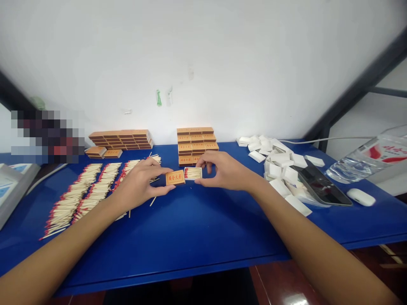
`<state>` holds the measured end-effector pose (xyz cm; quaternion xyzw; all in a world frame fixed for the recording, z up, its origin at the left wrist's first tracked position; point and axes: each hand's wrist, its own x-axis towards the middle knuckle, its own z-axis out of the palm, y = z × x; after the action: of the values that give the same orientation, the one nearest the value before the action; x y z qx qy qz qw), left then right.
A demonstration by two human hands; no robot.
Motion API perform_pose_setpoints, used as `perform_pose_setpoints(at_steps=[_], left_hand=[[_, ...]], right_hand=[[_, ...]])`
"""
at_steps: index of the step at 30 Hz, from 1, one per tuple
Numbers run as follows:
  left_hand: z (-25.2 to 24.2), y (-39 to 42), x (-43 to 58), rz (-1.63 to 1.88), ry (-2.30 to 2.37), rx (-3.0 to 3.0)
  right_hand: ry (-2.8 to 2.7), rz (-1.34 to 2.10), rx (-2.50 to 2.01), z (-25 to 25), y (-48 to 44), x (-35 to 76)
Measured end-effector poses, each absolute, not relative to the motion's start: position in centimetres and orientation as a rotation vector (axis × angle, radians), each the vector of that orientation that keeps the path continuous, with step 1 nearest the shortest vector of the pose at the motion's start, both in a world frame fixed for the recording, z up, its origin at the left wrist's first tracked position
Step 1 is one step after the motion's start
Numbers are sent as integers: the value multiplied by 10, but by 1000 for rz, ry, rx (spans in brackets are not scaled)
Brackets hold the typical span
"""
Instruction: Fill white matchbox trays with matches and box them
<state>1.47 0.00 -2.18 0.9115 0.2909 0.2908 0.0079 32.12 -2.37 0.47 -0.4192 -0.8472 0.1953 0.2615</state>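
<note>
My left hand [143, 180] pinches an orange matchbox sleeve [175, 178] with red lettering between thumb and fingers. In my right hand [222, 171] is a white matchbox tray [200, 178], gripped at its right end and filled with matches [192, 173] whose red heads point left. The tray's left end meets the sleeve's right end; whether it has entered the sleeve I cannot tell. Both parts are held just above the blue table. Rows of loose matches [92, 186] lie left of and beneath my left hand. Stacked matchboxes [197, 146] stand behind my hands.
More matchboxes [121, 139] are stacked at the back left by the wall. To the right lies a heap of white trays [280, 161], partly over a dark phone [324, 182]. A white earbud case [361, 197] and a tilted water bottle [365, 156] are further right.
</note>
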Motion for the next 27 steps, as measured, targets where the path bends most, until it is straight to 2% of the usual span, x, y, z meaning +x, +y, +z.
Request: perform_pose_setpoints(at_steps=[9,27], left_hand=[[-23,0,15,935,873,2839],[-23,3,12,885,971,2648]], right_hand=[[-2263,790,-1167,8,-29,319],[-2190,820,-1105,2,-23,320]])
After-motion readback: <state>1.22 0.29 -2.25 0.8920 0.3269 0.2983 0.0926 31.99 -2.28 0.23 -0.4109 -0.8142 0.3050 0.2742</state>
